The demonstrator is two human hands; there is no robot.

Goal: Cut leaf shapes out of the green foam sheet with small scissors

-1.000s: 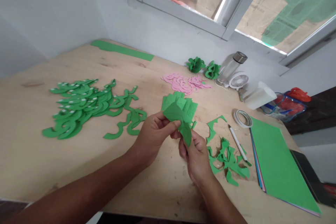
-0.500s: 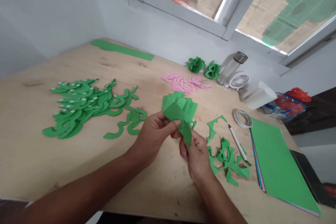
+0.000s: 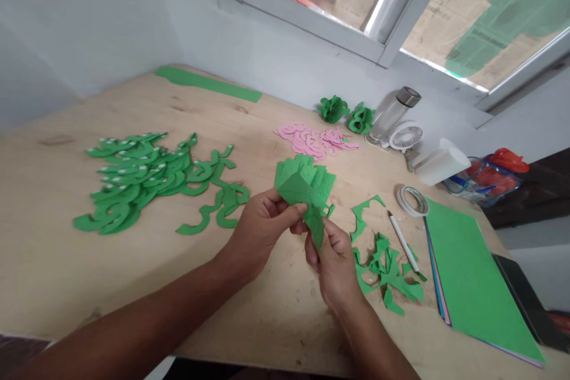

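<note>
In front of me, a folded piece of green paper with faint drawn curves is held above the table. My left hand pinches its lower left side between thumb and fingers. My right hand grips the strip that hangs from its lower end, thumb on top; what lies under those fingers is hidden. Just behind the held paper lies a pile of green paper pieces. Cut green paper scraps lie to the right of my right hand.
Left are curved green cutouts, several with white tabs. Pink cutouts and two green paper balls sit farther back. A pen, tape roll, green sheets, bottle and small fan stand or lie right.
</note>
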